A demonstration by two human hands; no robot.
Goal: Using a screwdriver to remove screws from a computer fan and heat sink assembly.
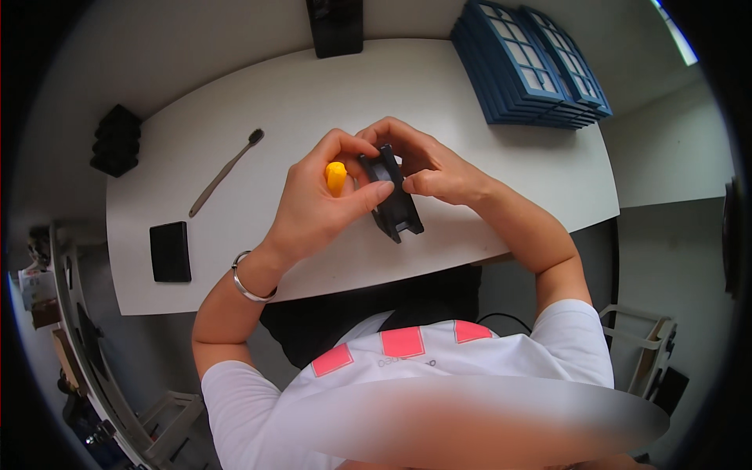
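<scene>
Over the table in front of me, both hands are around a black flanged frame [398,205]. It is tilted, with a channel along its side, and looks like a small cooling fan seen edge-on. My left hand [317,184] grips it, the thumb pressed on its near side. A yellow rounded piece [336,179], perhaps a tool's handle, sticks up between that hand's thumb and forefinger; the rest is hidden. From the right, my right hand [435,166] pinches the frame's far edge with curled fingers. Whether it holds something small there is hidden.
A brush [223,178] with dark bristles lies to the left on the white table [290,102]. Nearer me is a black flat square [170,252]. Stacked blue frames [525,70] fill the back right corner. A black panel [335,30] stands behind; black pieces [117,141] sit at the left edge.
</scene>
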